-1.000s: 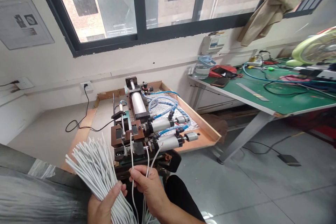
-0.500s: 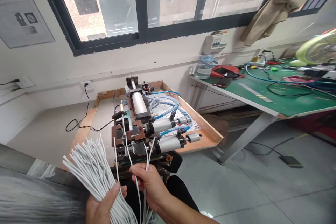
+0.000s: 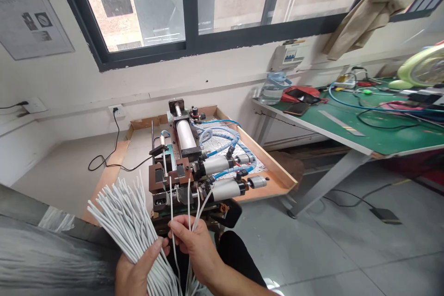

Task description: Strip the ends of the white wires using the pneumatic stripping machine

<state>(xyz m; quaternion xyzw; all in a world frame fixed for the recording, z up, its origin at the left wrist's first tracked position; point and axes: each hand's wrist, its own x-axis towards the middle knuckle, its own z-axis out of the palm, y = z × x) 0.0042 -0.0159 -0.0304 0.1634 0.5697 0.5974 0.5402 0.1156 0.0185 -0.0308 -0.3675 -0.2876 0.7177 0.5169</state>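
Observation:
A thick bundle of white cables [image 3: 128, 222] fans out at the lower left, with my left hand [image 3: 140, 266] wrapped round it. My right hand [image 3: 194, 245], just right of it, pinches several single white cables [image 3: 189, 199] that stand upright from the fingers. The fingertips of both hands are close together. Beyond the cable tips is a machine [image 3: 185, 136] with silver cylinders, brown blocks and blue air hoses. The cable tips overlap the machine's front in view; whether they touch it I cannot tell.
The machine sits in a wooden-edged tray [image 3: 260, 152]. At the right, a green table [image 3: 333, 134] holds a water jug [image 3: 272, 89], a phone, a ruler and a fan [image 3: 423, 67]. Clear plastic wrap [image 3: 45, 254] covers something at the lower left. A pedal [image 3: 385, 215] lies on the floor.
The single cable that stood by my left hand is no longer separate there. My right hand has shifted slightly left, with another cable now upright at its fingers. The view has shifted slightly.

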